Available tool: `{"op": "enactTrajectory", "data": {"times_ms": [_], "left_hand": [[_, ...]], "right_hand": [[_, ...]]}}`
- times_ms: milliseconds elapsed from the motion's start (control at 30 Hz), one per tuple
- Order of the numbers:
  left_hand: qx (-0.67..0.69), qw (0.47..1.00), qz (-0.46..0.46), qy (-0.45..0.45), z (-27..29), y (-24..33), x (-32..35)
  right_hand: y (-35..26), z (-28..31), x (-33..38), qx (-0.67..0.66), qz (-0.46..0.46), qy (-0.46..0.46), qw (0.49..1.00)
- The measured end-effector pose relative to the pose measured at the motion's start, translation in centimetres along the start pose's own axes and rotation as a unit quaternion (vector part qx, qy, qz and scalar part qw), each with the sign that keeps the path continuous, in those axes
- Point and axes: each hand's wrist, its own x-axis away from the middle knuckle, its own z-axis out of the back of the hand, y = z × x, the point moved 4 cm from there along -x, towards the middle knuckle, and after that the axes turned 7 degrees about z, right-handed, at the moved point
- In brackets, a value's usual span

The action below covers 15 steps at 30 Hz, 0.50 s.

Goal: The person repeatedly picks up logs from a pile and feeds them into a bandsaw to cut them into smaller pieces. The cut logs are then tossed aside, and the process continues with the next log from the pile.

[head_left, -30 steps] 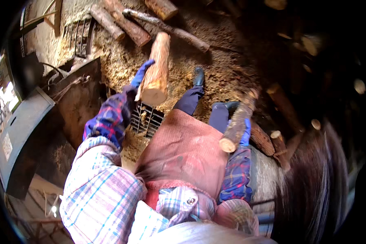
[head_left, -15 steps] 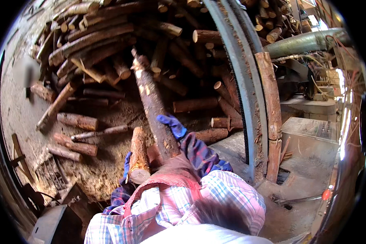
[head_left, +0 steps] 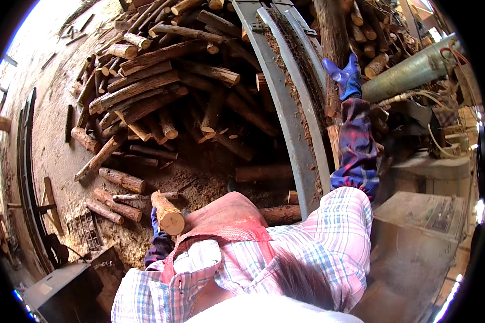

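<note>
My left hand (head_left: 156,222), in a blue glove, grips the side of a short log (head_left: 164,210) with its pale cut end toward me. Most of its fingers are hidden behind the wood. My right arm reaches far forward. At its end my right hand (head_left: 345,78), in a blue-purple glove, lies against a long dark-barked log (head_left: 331,37), thumb and fingers spread. That log lies along the right side of a grey metal conveyor (head_left: 277,97). Below it, a strip of reddish wood (head_left: 333,141) shows beside my sleeve.
A large heap of logs (head_left: 145,81) fills the far left and middle. Several loose logs (head_left: 121,180) lie on the dirt floor at left. A green metal cylinder (head_left: 409,72) and a grey metal box (head_left: 423,215) stand at right. A dark metal box (head_left: 59,285) is at the near left.
My right hand has swung from the middle to the far right, and the long log now lies at the conveyor. My left hand keeps the short log. The view has shifted.
</note>
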Motion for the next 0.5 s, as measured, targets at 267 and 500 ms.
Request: {"op": "enactTrajectory", "data": {"times_ms": [267, 500], "left_hand": [[0.003, 0.999, -0.054, 0.006, -3.4, -0.4, -2.3], [0.026, 0.992, -0.107, -0.056, -6.5, 1.3, -5.3]], "right_hand": [[11.0, 3.9, 5.6, 0.452, -0.127, -0.185, 0.863], [4.8, -15.3, 21.4, 0.251, 0.035, -0.054, 0.966]]}}
